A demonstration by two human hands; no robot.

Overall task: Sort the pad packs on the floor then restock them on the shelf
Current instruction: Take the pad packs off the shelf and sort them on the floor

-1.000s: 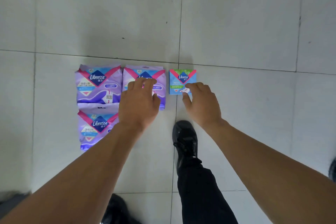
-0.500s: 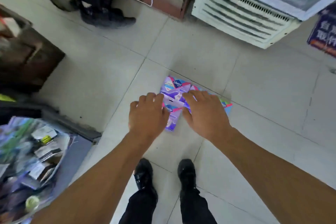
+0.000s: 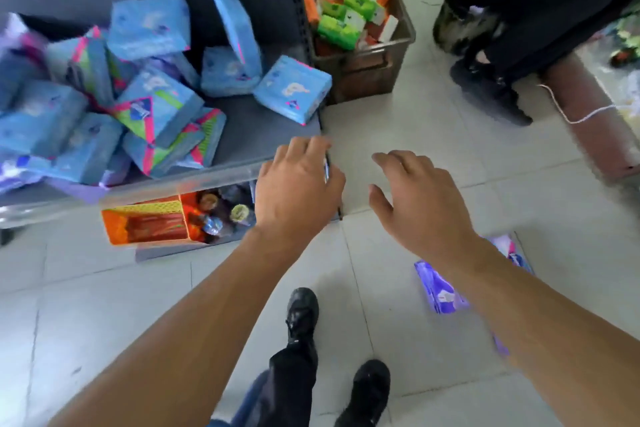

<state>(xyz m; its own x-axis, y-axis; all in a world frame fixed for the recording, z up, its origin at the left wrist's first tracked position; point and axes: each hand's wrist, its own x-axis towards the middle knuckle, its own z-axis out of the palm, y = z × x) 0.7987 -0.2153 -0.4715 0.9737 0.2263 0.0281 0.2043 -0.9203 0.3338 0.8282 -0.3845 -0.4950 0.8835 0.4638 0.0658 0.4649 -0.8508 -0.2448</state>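
Both hands are held out in front of the person, palms down, and hold nothing. The left hand [image 3: 298,184] has relaxed, slightly spread fingers and is over the front corner of the grey shelf [image 3: 263,135]. The right hand [image 3: 420,199] is also loose, with the fingers apart, above the tiled floor [image 3: 415,114]. On the shelf lies a messy heap of blue pad packs [image 3: 152,104], some with pink and green stripes; one blue pack [image 3: 292,88] sits alone near the shelf's right edge. The purple pad packs [image 3: 441,291] are on the floor, partly hidden under the right forearm (the picture is blurred there, so their number is not sure). Under the shelf stands an orange basket [image 3: 149,222] beside some bottles. A brown crate [image 3: 367,59] with green and orange packets stands behind the shelf corner
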